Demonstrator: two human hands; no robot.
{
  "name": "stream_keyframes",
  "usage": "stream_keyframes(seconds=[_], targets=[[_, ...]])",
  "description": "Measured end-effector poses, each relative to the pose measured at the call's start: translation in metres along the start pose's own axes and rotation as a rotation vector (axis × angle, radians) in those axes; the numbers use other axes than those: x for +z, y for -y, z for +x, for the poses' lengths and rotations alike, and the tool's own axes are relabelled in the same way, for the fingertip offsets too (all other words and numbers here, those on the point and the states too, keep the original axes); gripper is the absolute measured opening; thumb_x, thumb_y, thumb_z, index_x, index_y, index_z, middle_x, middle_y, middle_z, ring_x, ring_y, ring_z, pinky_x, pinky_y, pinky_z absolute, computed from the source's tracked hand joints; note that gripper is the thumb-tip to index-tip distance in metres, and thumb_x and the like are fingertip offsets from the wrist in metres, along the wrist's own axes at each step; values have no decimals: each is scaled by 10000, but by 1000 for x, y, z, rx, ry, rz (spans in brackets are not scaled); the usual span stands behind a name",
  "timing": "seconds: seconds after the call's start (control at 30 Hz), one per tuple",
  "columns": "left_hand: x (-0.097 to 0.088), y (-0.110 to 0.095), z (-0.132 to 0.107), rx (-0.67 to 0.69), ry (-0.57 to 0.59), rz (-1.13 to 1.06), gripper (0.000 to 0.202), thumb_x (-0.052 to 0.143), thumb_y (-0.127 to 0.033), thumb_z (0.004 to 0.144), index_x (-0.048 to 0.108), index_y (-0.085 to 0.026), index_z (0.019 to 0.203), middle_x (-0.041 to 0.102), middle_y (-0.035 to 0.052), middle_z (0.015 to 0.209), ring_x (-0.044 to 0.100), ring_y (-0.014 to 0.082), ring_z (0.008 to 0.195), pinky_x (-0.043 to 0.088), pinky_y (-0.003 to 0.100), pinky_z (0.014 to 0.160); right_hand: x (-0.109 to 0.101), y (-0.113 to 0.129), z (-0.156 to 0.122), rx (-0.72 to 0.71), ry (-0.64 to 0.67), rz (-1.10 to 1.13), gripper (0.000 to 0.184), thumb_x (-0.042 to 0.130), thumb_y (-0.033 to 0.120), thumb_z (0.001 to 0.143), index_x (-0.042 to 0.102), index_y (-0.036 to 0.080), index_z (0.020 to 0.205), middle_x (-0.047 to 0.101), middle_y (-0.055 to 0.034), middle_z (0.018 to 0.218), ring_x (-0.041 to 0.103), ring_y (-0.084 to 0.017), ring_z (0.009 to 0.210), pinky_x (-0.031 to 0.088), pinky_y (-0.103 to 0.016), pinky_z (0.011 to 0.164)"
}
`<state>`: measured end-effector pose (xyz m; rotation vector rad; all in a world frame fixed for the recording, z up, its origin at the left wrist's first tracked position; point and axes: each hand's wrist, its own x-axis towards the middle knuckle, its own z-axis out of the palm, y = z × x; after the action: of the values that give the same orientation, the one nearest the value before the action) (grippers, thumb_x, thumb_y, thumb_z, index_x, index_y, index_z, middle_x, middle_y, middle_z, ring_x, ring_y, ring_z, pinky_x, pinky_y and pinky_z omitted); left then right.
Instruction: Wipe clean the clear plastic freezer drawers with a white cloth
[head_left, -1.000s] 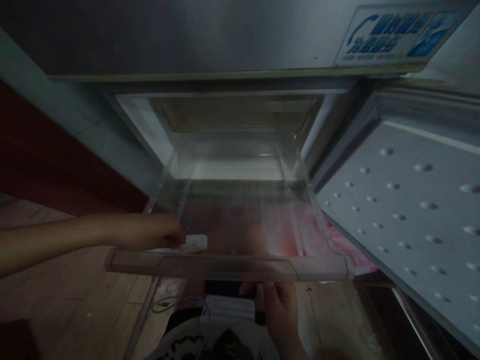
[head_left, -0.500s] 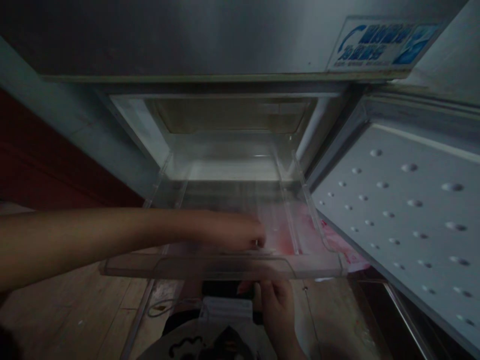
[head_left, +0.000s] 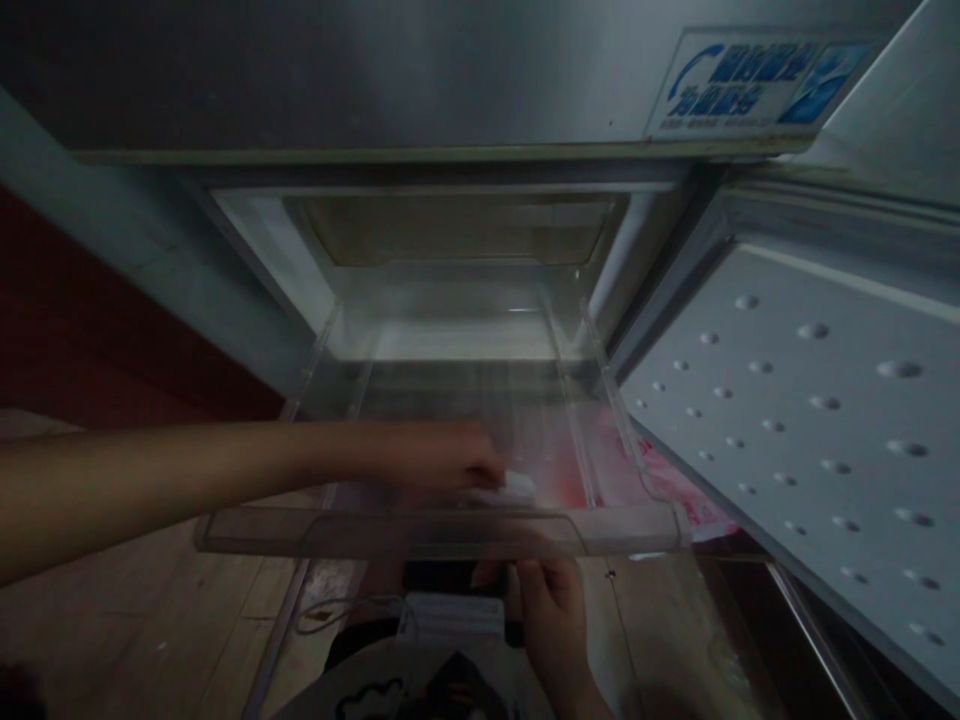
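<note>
A clear plastic freezer drawer (head_left: 480, 532) is pulled out in front of me. My left hand (head_left: 450, 460) is inside it near the front wall, blurred by motion. Its fingers are closed on a small white cloth (head_left: 517, 488), which looks soft; most of it is hidden by the hand. My right hand (head_left: 553, 600) grips the drawer's front edge from below, thumb in front and the other fingers partly hidden behind the clear plastic.
The open freezer compartment (head_left: 465, 230) lies behind the drawer. To the right stands its open door (head_left: 795, 420) with a dimpled inner panel. A pink plastic bag (head_left: 686, 490) shows beneath the drawer's right side. A cable (head_left: 315, 615) hangs near my lap.
My left hand has moved a little to the left inside the drawer, and the white cloth now shows beside its fingers. The right hand stays on the drawer front.
</note>
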<state>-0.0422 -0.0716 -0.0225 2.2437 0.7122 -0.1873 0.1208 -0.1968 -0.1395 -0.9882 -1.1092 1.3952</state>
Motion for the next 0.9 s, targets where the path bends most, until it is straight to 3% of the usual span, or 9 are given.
stream_keyframes(seconds=[0.23, 0.4, 0.57, 0.73, 0.8, 0.9], targets=[[9, 37, -95, -364, 120, -43, 252, 542, -65, 859, 735, -140, 716, 669, -13, 613, 567, 98, 582, 360, 157, 522, -1, 7, 3, -78, 35, -59, 387, 509, 383, 930, 760, 221, 684, 739, -20, 649, 696, -151, 613, 537, -226, 616], [11, 44, -117, -400, 123, -65, 256, 544, -19, 833, 712, -136, 679, 627, -55, 569, 513, 66, 540, 333, 118, 479, -3, 1, 1, -58, 21, -60, 388, 495, 366, 935, 762, 222, 694, 740, -19, 651, 695, -156, 601, 543, -235, 607], [0, 21, -86, -415, 118, -19, 237, 569, -17, 846, 771, -134, 808, 714, -12, 669, 585, 89, 608, 370, 140, 534, -3, 0, 1, -81, 22, -70, 397, 489, 361, 945, 770, 228, 698, 741, -19, 656, 698, -155, 618, 543, -232, 616], [-10, -4, -29, -219, 116, 42, 209, 586, -21, 848, 772, -115, 830, 738, 27, 706, 589, 102, 619, 372, 175, 563, 0, 6, 4, -61, 25, -34, 404, 509, 385, 933, 765, 222, 666, 731, -19, 619, 693, -153, 579, 553, -230, 598], [-9, -10, -1, -97, 69, 39, 191, 581, -46, 866, 766, -94, 860, 755, 58, 765, 607, 110, 654, 381, 187, 591, 2, 11, 5, -60, 17, -34, 400, 522, 390, 923, 766, 222, 654, 725, -21, 603, 685, -154, 557, 555, -231, 583], [-3, -19, 44, 5, -8, 6, 180, 588, -28, 852, 751, -84, 800, 732, 42, 701, 590, 107, 617, 385, 187, 572, 4, 16, 6, -72, -9, -43, 390, 547, 394, 906, 767, 227, 630, 714, -21, 573, 666, -154, 511, 551, -229, 555]])
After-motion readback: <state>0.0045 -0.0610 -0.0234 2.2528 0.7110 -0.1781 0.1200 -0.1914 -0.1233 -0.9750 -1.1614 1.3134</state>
